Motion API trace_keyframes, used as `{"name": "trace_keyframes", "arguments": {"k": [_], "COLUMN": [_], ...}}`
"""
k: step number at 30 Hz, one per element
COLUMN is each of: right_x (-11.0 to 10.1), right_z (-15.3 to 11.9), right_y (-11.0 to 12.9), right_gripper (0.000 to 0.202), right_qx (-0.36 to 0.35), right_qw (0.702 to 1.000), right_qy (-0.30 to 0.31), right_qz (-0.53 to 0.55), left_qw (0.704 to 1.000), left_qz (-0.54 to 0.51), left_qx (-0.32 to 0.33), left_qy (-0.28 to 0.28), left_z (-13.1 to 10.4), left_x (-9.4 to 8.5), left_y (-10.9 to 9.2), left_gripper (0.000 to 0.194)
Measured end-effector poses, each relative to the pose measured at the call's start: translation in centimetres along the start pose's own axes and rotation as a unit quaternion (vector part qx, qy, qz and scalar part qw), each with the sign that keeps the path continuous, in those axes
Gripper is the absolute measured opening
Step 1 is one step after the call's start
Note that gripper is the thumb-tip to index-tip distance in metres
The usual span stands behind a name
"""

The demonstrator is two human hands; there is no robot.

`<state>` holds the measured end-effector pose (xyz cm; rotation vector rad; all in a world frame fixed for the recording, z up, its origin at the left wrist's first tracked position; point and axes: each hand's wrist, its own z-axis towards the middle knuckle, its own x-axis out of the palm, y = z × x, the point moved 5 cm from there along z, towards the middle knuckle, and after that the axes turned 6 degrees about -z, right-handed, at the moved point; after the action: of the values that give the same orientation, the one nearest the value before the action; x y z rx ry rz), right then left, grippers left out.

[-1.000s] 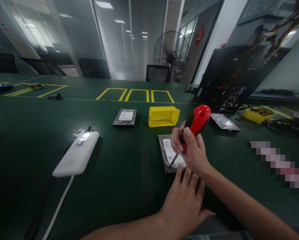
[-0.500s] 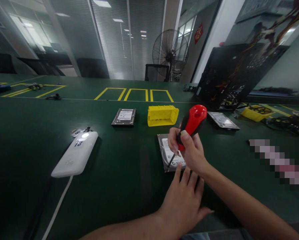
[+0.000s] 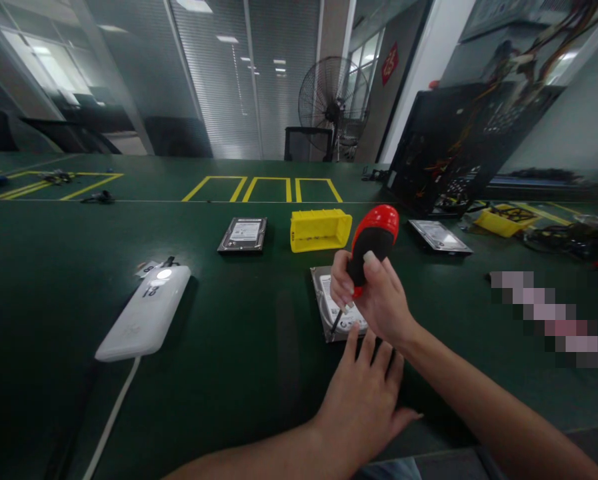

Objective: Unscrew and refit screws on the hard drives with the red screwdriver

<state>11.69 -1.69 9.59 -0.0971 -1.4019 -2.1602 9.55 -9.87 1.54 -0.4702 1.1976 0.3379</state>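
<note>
1. White device (image 3: 146,310): 1 pc., w/ 1 white cable (image 3: 111,427) going to the near side. Btwn it and the near hard drive (image 3: 323,297), the green tabletop (image 3: 239,333) has wide open room.
2. Far hard drive (image 3: 243,233): lies flat, well apart from the white device.
3. Center yellow box (image 3: 321,230): on its side, beyond the near hard drive, w/ a small gap.
4. Near hard drive: flat, approx. in the middle, partly under the hands; screwdriver (image 3: 375,240) (1 pc., red/black) is tilted, tip at its near left corner.
5. Left hand (image 3: 366,397): fingers spread, fingertips at the drive's near edge; the tabletop edge is close below the wrist.
6. Right hand (image 3: 379,293): fingers closed around the screwdriver handle.
7. Right-side hard drive (image 3: 439,237): flat, near the black computer case (image 3: 459,147); bare room in front. Hard drives total: 3.
8. Second yellow box (image 3: 503,221): holds dark parts. Yellow boxes: 2.
</note>
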Motion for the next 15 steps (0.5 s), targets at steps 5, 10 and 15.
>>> {"name": "trace_keyframes", "arguments": {"k": [5, 10, 15], "right_x": [-0.4, -0.5, -1.2], "right_z": [0.1, 0.4, 0.5], "right_y": [0.3, 0.4, 0.6], "right_gripper": [0.022, 0.044, 0.031], "right_qx": [0.002, 0.018, -0.005], "right_qw": [0.999, 0.999, 0.994], "right_qy": [-0.021, -0.02, -0.074], "right_qz": [-0.038, -0.045, -0.086], "left_qw": [1.0, 1.0, 1.0], "left_qz": [-0.001, 0.002, 0.01], "left_qx": [0.001, 0.004, 0.007], "left_qy": [-0.002, -0.012, -0.017], "left_z": [0.0, -0.1, -0.1], "left_x": [0.0, 0.2, 0.0], "left_y": [0.0, 0.0, -0.1], "left_gripper": [0.062, 0.062, 0.062]}}
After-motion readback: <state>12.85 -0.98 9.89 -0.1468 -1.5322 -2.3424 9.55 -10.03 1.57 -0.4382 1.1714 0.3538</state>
